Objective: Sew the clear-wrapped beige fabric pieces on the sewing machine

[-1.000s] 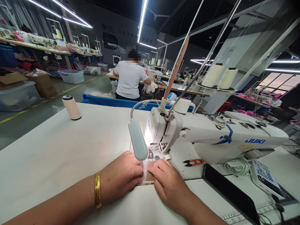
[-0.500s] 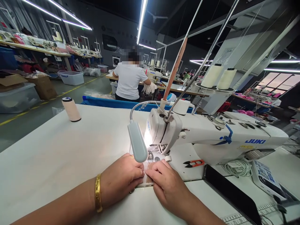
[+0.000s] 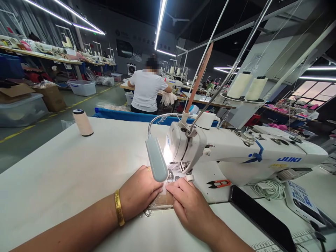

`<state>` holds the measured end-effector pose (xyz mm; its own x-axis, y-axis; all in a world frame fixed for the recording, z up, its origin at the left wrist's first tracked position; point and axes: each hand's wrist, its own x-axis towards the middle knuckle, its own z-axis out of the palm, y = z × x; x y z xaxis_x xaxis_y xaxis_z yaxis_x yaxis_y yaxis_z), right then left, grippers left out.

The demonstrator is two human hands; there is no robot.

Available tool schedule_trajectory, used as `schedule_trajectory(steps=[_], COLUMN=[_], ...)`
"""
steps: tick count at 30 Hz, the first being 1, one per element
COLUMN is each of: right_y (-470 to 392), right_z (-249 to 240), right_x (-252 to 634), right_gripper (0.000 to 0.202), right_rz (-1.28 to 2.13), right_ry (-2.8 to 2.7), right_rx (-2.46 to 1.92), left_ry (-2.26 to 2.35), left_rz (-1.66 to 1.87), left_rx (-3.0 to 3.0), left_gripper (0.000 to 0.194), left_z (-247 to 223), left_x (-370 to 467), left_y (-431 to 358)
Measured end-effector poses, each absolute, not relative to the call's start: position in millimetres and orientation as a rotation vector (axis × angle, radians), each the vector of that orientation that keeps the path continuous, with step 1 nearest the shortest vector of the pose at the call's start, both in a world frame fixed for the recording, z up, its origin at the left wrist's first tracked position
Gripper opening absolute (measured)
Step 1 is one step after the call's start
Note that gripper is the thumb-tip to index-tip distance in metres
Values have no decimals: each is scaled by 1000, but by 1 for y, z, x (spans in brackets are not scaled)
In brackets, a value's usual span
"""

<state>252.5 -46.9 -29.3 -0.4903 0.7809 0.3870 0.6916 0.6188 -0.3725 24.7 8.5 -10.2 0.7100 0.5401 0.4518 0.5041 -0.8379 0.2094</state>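
My left hand (image 3: 143, 190), with a gold bracelet (image 3: 119, 208) at the wrist, rests on the machine bed below the sewing machine's head (image 3: 181, 140). Its fingers are curled and pressed down. Opposite it, my right hand (image 3: 189, 199) has its thumb and fingers drawn together near the presser foot. A narrow pale patch shows between the fingertips; whatever they pinch is too small and covered to name. Brown tape (image 3: 165, 200) lies on the bed between the hands. A grey gooseneck lamp (image 3: 156, 159) hides the left fingertips in part and lights the needle area.
Red-handled thread snips (image 3: 219, 183), a black phone (image 3: 262, 217) and a coiled cable (image 3: 270, 189) lie to the right. A peach thread cone (image 3: 83, 122) stands at the table's far left. Beyond the blue cloth (image 3: 120, 115), a person in a white shirt (image 3: 147, 90) sits at another machine.
My left hand has shifted slightly forward, toward the needle, uncovering more of the brown tape. My right hand stays almost in place. The whole view has moved a little.
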Motion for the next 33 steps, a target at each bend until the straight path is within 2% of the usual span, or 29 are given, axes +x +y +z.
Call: schedule_trajectory(steps=[16,33], right_y=[-48,-48], right_z=[-30,-30], right_x=[258,256], right_gripper=[45,50], right_rz=[310,271], right_ry=[-2291,-2337], right_rx=[-1067,-1078], left_ry=[724,762], left_rz=[923,853], left_rx=[2822,2900], left_gripper=[31,31], left_z=[-7,-10], left_x=[24,25], left_y=[3,1])
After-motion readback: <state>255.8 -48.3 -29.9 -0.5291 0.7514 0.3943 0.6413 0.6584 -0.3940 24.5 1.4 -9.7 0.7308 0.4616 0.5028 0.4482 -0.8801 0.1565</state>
